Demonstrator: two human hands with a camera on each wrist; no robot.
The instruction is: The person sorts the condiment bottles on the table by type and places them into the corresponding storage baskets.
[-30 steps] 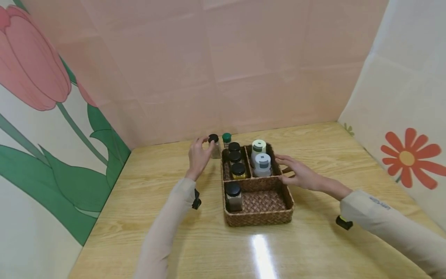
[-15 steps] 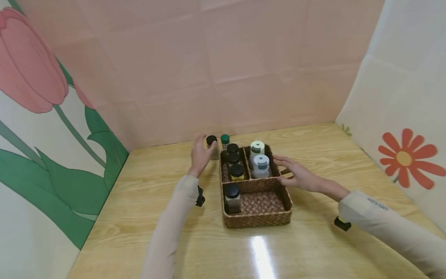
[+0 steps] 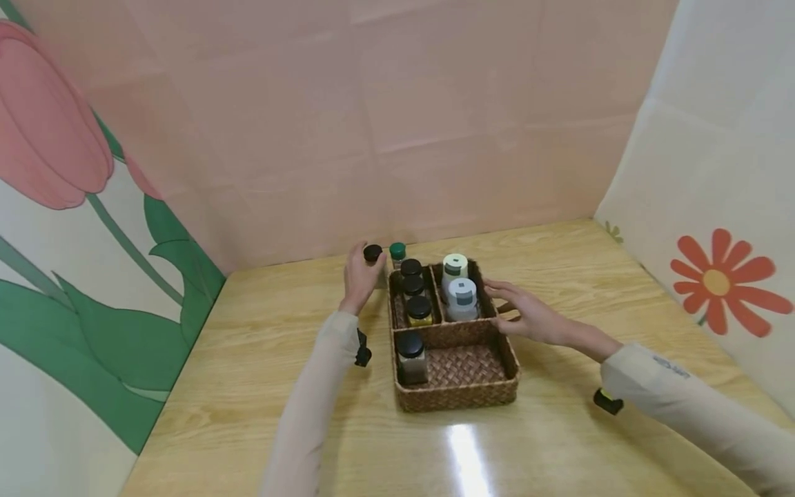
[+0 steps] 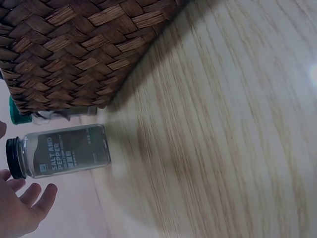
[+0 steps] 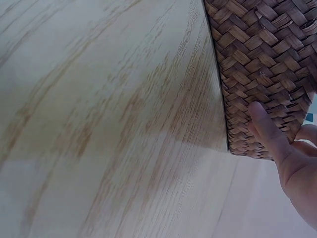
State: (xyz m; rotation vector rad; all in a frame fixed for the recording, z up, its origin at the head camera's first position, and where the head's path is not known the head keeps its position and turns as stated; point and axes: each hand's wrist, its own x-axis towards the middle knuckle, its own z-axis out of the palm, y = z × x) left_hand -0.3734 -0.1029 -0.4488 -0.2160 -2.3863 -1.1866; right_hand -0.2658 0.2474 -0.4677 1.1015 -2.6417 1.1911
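My left hand (image 3: 360,279) is around the black lid of a spice jar (image 4: 67,151) standing behind the woven basket's left side. In the left wrist view its fingers are spread about the lid, with the thumb apart from it; the label reads "Salt and Pepper". My right hand (image 3: 528,314) rests against the right side of the divided woven basket (image 3: 456,397), its extended fingers touching the wall. Several black-lidded jars (image 3: 419,310) stand in the basket's back left compartment. Two white-capped bottles (image 3: 462,293) fill the back right one. Another black-lidded jar (image 3: 411,357) is in the front compartment.
A green-capped jar (image 3: 397,252) stands behind the basket, beside the spice jar. The wooden table (image 3: 279,331) meets a pink backdrop (image 3: 373,152) at its far edge, with printed floral sheets at both sides.
My left hand has moved slightly in around the spice jar's lid. The right hand stays at the basket's side. The head view has shifted a little.
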